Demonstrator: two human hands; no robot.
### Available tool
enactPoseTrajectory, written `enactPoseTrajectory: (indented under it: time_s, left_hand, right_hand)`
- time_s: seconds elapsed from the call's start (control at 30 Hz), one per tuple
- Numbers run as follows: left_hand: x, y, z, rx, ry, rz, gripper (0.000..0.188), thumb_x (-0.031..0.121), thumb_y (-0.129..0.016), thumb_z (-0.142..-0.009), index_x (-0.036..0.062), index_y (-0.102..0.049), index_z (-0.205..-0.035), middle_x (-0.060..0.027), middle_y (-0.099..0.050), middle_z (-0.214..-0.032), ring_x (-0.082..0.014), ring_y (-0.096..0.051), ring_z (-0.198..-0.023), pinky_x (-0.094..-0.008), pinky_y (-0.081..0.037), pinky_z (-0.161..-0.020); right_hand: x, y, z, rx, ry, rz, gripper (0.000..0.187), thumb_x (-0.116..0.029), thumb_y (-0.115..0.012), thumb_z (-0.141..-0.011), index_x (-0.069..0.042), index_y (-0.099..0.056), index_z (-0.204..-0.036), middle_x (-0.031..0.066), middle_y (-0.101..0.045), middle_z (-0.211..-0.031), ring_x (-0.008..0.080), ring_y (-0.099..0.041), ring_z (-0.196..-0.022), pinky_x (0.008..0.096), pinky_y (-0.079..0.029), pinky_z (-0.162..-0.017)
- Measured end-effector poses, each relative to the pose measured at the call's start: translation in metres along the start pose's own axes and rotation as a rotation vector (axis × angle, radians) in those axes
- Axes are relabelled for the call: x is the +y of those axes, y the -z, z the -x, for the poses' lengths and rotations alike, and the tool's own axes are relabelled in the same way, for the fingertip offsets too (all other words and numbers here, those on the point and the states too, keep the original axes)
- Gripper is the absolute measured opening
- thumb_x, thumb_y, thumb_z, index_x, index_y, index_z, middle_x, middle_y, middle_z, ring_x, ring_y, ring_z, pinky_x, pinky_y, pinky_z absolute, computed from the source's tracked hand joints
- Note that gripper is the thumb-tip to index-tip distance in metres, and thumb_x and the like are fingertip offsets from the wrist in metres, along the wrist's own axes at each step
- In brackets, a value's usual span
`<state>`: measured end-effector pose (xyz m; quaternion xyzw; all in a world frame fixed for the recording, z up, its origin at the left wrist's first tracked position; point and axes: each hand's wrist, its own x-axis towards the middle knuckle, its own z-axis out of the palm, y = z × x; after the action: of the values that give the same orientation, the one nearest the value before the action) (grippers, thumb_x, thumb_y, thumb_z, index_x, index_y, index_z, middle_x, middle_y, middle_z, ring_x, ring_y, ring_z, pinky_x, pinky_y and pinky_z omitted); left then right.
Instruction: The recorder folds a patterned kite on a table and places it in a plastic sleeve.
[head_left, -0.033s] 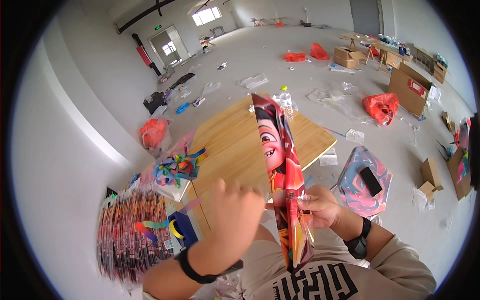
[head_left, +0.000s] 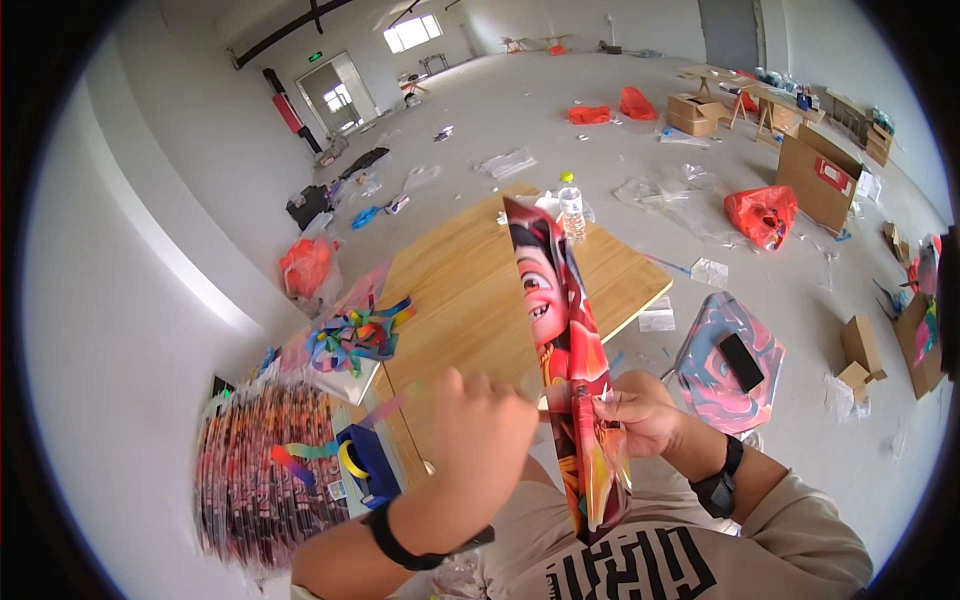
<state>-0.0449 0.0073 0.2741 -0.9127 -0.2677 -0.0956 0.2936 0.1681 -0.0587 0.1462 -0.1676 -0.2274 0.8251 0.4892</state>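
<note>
A long, narrow folded sheet (head_left: 545, 300) with a red and dark cartoon-face print stands upright in front of me, its lower end near my shirt. My right hand (head_left: 640, 412) pinches it at its right side, thumb in front. Beside its left edge is my left hand (head_left: 480, 430), back of the hand up and fingers curled. Its fingertips are mostly hidden, so what they grip cannot be made out. A glossy clear band seems to cross the sheet between the hands.
A wooden table (head_left: 450, 270) carries a water bottle (head_left: 571, 208) and rainbow ribbons (head_left: 355, 338). At left lie a large stack of printed folded sheets (head_left: 260, 470) and a blue tape dispenser (head_left: 368, 462) with yellow tape. A phone (head_left: 741, 362) rests on a patterned stool-like surface (head_left: 705, 340) at right.
My left hand has shifted slightly right, closer to the folded sheet. The sheet's top has dipped a little; my right hand keeps its grip.
</note>
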Motion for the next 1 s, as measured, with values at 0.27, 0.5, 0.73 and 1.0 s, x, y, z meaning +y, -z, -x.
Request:
enactPoseTrajectory:
  time_s: [0.27, 0.5, 0.73, 1.0]
  left_hand:
    - [0.065, -0.033, 0.035, -0.226, -0.241, 0.217, 0.002, 0.012, -0.072, -0.072, 0.0124, -0.073, -0.074, -0.0013, -0.066, -0.071, -0.0187, -0.064, -0.072, -0.0358, -0.044, -0.072]
    - [0.075, -0.027, 0.05, -0.117, -0.229, 0.328, 0.009, 0.017, -0.072, -0.077, 0.0105, -0.07, -0.084, -0.0019, -0.063, -0.072, -0.0158, -0.065, -0.072, -0.034, -0.045, -0.065]
    - [0.018, 0.019, 0.069, -0.115, 0.004, 0.862, 0.04, 0.042, -0.064, -0.099, 0.0077, -0.075, -0.116, -0.0056, -0.073, -0.094, -0.0204, -0.069, -0.08, -0.0361, -0.05, -0.074]
    - [0.08, -0.127, 0.119, -0.749, 0.464, 2.397, 0.071, 0.06, -0.036, -0.109, -0.0017, -0.063, -0.132, -0.0148, -0.072, -0.122, -0.0252, -0.072, -0.109, -0.0389, -0.055, -0.1]
  right_hand:
    - [0.015, 0.06, 0.03, -0.023, -0.321, 0.078, 0.039, -0.03, -0.062, -0.107, -0.004, -0.061, -0.136, 0.0054, -0.069, -0.128, 0.0165, -0.065, -0.118, 0.0358, -0.052, -0.103]
    - [0.02, 0.084, 0.045, 0.022, -0.331, 0.119, 0.036, -0.022, -0.056, -0.11, -0.001, -0.059, -0.139, 0.0094, -0.069, -0.13, 0.0204, -0.069, -0.117, 0.0379, -0.055, -0.101]
    - [-0.008, 0.065, 0.067, 0.055, -0.201, 0.227, 0.04, -0.016, -0.06, -0.107, 0.005, -0.056, -0.141, 0.0114, -0.068, -0.132, 0.0219, -0.066, -0.122, 0.0405, -0.05, -0.108]
    - [-0.057, 0.035, 0.062, -0.215, -0.184, 0.846, 0.037, -0.019, -0.061, -0.108, 0.003, -0.06, -0.138, 0.0049, -0.069, -0.126, 0.0112, -0.061, -0.112, 0.0309, -0.048, -0.101]
